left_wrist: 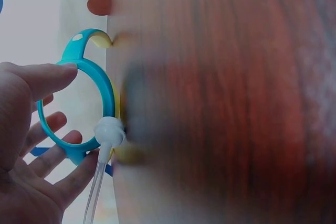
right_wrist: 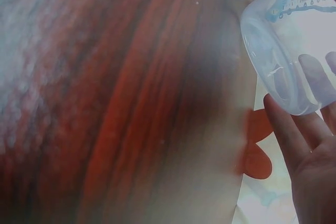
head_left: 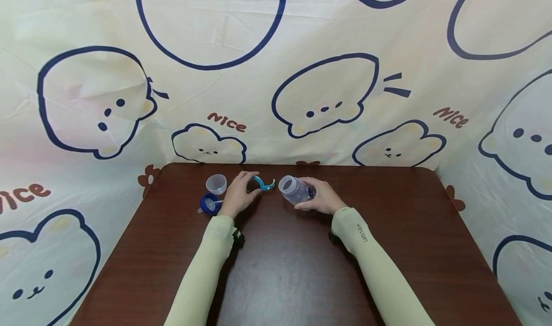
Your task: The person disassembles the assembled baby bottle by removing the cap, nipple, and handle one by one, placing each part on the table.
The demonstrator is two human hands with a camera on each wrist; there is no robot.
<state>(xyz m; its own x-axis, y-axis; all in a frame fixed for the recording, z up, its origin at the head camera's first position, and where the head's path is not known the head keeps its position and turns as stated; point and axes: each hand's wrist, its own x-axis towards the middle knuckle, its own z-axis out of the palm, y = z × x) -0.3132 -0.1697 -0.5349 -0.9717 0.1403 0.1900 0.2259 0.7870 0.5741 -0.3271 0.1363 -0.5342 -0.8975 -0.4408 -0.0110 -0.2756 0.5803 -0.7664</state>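
Note:
My left hand (head_left: pixel 238 195) pinches a blue ring with side handles (head_left: pixel 269 187), a bottle's handle piece. In the left wrist view the thumb lies on the ring's rim (left_wrist: pixel 108 97), with the fingers behind it. A white weighted straw end (left_wrist: pixel 109 131) overlaps the ring there. To the right, my right hand (head_left: pixel 325 197) grips a clear baby bottle (head_left: pixel 296 190) round its body. The bottle is tilted, its uncapped mouth towards the left hand. In the right wrist view its rounded base (right_wrist: pixel 281 77) shows, the fingers along its far side.
Left of the left hand, a clear cup-shaped cover (head_left: pixel 216 182) lies on the brown table (head_left: pixel 284 268). A blue bottle cap (head_left: pixel 204 202) with a straw sits just in front of it. Behind the table's far edge hangs a cream cloth (head_left: pixel 258 91) with cartoon prints.

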